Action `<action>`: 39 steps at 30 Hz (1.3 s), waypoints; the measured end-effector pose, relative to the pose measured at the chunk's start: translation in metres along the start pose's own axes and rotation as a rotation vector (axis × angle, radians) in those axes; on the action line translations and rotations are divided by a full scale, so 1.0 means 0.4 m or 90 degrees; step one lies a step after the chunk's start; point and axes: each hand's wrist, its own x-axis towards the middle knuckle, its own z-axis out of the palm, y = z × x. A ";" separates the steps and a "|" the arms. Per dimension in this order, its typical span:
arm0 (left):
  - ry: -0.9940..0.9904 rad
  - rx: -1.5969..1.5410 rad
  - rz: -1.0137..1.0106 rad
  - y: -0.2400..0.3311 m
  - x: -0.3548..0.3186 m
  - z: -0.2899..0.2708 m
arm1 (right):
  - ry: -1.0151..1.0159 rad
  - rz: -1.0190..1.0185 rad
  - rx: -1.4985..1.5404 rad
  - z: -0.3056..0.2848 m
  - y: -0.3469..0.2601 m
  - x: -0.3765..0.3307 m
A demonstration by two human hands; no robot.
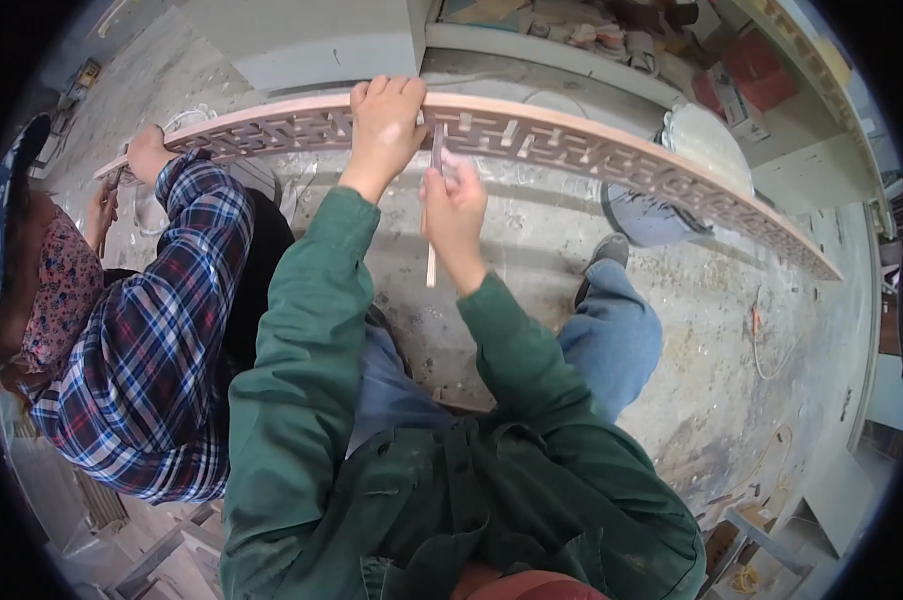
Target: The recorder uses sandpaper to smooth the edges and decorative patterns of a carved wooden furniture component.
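A long wooden lattice panel (571, 146) with a cut-out geometric pattern stretches across in front of me, its top edge pale and smooth. My left hand (386, 130) is closed over that top edge near the middle, fingers wrapped over the far side. Just right of it, my right hand (455, 212) pinches a thin stick (431, 266), pale at its lower end and dark at the upper. The stick stands nearly upright, its upper end at the lattice openings; whether it touches them I cannot tell.
At the left, a co-worker in a plaid shirt (151, 330) rests one hand (149, 156) on the panel's left end. A bucket (639, 218) stands behind the panel at right, near a pale round container (709, 145). A cord (757, 330) lies on the stained floor.
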 end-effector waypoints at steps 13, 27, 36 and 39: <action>-0.006 0.007 -0.003 0.015 -0.007 0.000 | 0.000 0.002 -0.009 -0.026 0.036 0.051; -0.009 -0.004 -0.011 -0.004 -0.017 0.010 | 0.019 0.083 -0.016 -0.019 0.039 0.055; -0.010 0.004 -0.010 0.012 -0.022 0.031 | 0.043 0.107 -0.016 -0.034 0.040 0.062; -0.015 0.007 -0.017 -0.003 -0.037 0.031 | 0.000 0.094 -0.008 -0.028 0.015 0.017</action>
